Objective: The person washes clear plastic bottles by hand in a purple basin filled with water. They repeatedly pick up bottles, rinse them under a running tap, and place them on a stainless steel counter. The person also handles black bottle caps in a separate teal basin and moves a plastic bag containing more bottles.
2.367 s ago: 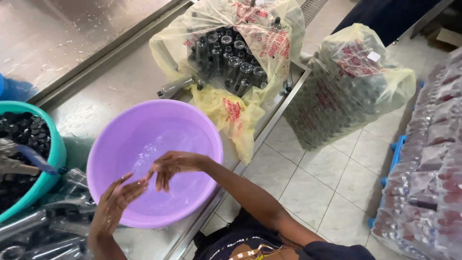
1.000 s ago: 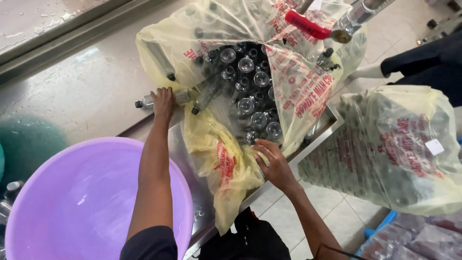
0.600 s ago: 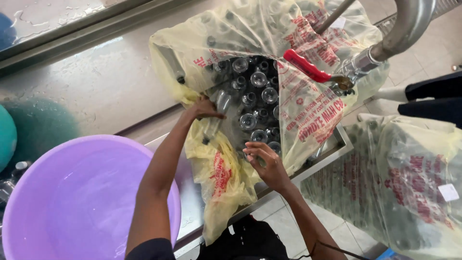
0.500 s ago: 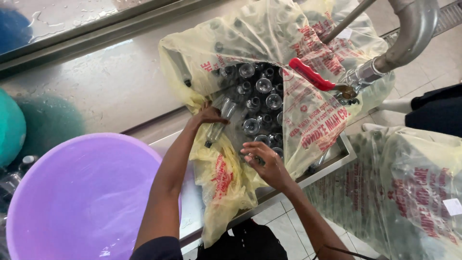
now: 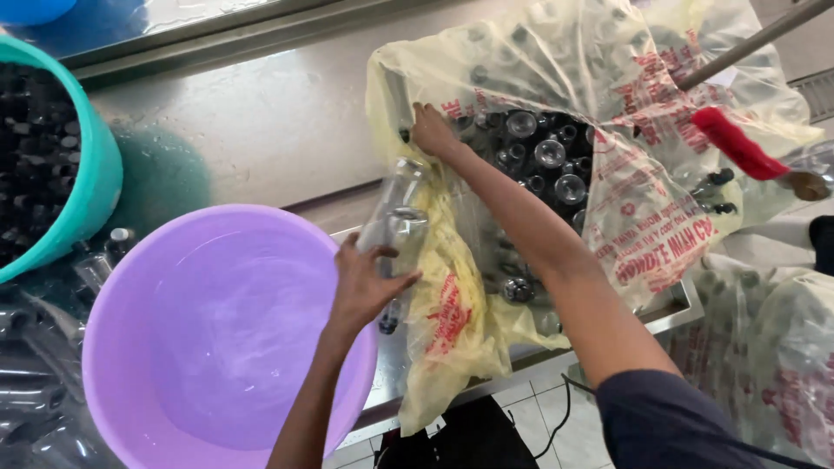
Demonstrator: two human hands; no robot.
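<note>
1. Your left hand [image 5: 360, 287] is closed around a clear, empty small bottle [image 5: 395, 204]. The fingers wrap its lower part, and a second such bottle seems to be pressed beside it, but I cannot tell this for sure.
2. This bottle is in the air, tilted, between the large round lilac plastic basin [image 5: 113, 295] and the yellow see-through plastic bag with red print [image 5: 643, 234]. It is just over the right rim of the basin, not yet inside.
3. Your right hand [image 5: 432, 132] reaches across to the far edge of the bag opening. Its fingers are closed on the plastic film there and they hold the mouth of the bag open.
4. What looks done: very little. The lilac basin shows only a shine of water on its bottom, and I see no bottle lying in it.
5. What looks left: nearly all. The bag is packed with many clear bottles standing close together [image 5: 543, 156], and another full bag of the same kind [image 5: 782, 347] stands at the right, on the floor side.
6. Around you: the bag and the basin rest on a grey steel counter [image 5: 261, 122]. A round teal plastic basin [image 5: 102, 174] at the left is filled with small dark things, too blurred to name
</note>
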